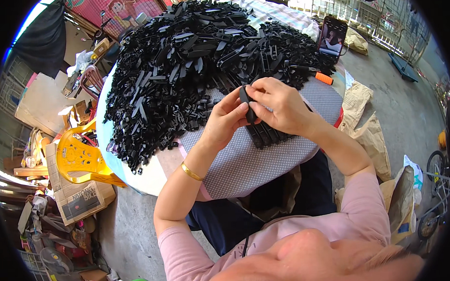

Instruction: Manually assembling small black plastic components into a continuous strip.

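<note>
The left hand [226,115] and right hand [280,106] pinch one slim black part [245,97] between thumbs and fingers, above the table [159,175] near the row of dark parts [263,136]. The slim black part is likely light, stiff and slightly slippery; grip its long sides near the ends, without bending.

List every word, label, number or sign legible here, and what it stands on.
Brown cardboard box beside yellow plastic chair: large dark printed capitals, readable but not transcribed here.
Pink short-sleeved shirt: dark marks, too blurred to read.
Black smartphone screen: any text too small to read.
Elongated black plastic piece in left hand and right hand: no lettering visible.
</note>
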The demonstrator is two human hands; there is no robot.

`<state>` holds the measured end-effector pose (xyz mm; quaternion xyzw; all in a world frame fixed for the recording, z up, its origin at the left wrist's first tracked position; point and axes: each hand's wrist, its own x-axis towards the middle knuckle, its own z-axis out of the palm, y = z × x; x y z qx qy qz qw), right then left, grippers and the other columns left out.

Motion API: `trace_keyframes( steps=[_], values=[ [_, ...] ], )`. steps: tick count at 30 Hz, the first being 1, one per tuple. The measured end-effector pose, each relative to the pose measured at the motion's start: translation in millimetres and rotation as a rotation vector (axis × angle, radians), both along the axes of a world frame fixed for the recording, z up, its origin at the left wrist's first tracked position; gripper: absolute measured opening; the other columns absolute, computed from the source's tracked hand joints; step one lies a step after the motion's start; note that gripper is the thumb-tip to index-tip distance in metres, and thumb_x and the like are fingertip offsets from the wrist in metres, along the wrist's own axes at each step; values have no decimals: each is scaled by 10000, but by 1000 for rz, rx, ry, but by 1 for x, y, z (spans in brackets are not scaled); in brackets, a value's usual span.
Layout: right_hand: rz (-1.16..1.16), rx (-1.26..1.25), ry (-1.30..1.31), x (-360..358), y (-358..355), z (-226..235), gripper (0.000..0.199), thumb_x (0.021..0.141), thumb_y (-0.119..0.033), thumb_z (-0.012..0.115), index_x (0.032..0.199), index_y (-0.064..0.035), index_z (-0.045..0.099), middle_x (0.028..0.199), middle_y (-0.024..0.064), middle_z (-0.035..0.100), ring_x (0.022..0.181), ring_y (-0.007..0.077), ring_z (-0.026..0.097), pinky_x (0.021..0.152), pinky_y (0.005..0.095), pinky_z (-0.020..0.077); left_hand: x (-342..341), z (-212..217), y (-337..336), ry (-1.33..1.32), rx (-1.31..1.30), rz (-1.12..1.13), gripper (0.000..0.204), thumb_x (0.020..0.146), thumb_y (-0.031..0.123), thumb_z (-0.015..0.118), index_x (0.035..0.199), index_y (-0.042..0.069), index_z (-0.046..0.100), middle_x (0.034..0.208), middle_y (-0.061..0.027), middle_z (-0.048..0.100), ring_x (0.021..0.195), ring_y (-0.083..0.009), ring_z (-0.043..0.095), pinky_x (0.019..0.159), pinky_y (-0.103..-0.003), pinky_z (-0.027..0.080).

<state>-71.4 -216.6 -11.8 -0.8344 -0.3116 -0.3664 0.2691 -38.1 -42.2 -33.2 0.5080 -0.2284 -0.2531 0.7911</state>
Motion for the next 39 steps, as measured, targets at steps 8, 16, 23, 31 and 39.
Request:
trace_keyframes(
  steps=[8, 16, 23, 31, 39],
  values=[
    [29, 71, 176, -14, 0, 0, 417, 741, -205, 676, 1095, -8, 578, 909, 92, 576, 796, 243, 581, 631, 325, 494, -15, 7, -9, 67, -100, 70, 423, 932, 158, 475, 1331, 58, 374, 1099, -72, 565, 965, -169, 583, 830, -317, 501],
    [-320, 231, 461, -35, -62, 11, 377, 734, -87, 605, 1107, -36, 589, 826, 148, 626, 684, 242, 629, 612, 296, 500, 26, -15, 9, -1067, 808, 472, 394, 834, 44, 537, 1221, 115, 519, 1152, -164, 468, 1059, -303, 462, 885, -383, 436],
    [-478, -74, 599, -40, -118, -23, 376, 687, -91, 629, 1058, -32, 614, 730, 133, 594, 584, 204, 556, 571, 302, 450, 59, -36, 13, -1137, 1324, 495, 464, 876, 410, 479, 1264, 156, 488, 1383, -262, 280, 1310, -449, 157, 1057, -544, 163],
    [-367, -41, 582, -45, -114, -26, 227, 764, -121, 570, 953, -14, 638, 856, 180, 632, 757, 308, 616, 694, 372, 481, 64, -36, 21, -1164, 1173, 689, 242, 817, 231, 588, 989, 64, 623, 991, -184, 579, 956, -347, 519, 840, -399, 426],
    [-460, -57, 417, 16, -125, -40, 205, 770, -196, 627, 912, -53, 667, 827, 150, 642, 779, 311, 617, 683, 383, 481, 46, -10, 13, -726, 823, 855, 198, 811, 1, 533, 971, 64, 631, 909, -111, 625, 673, -190, 589, 625, -305, 480]
  ],
)
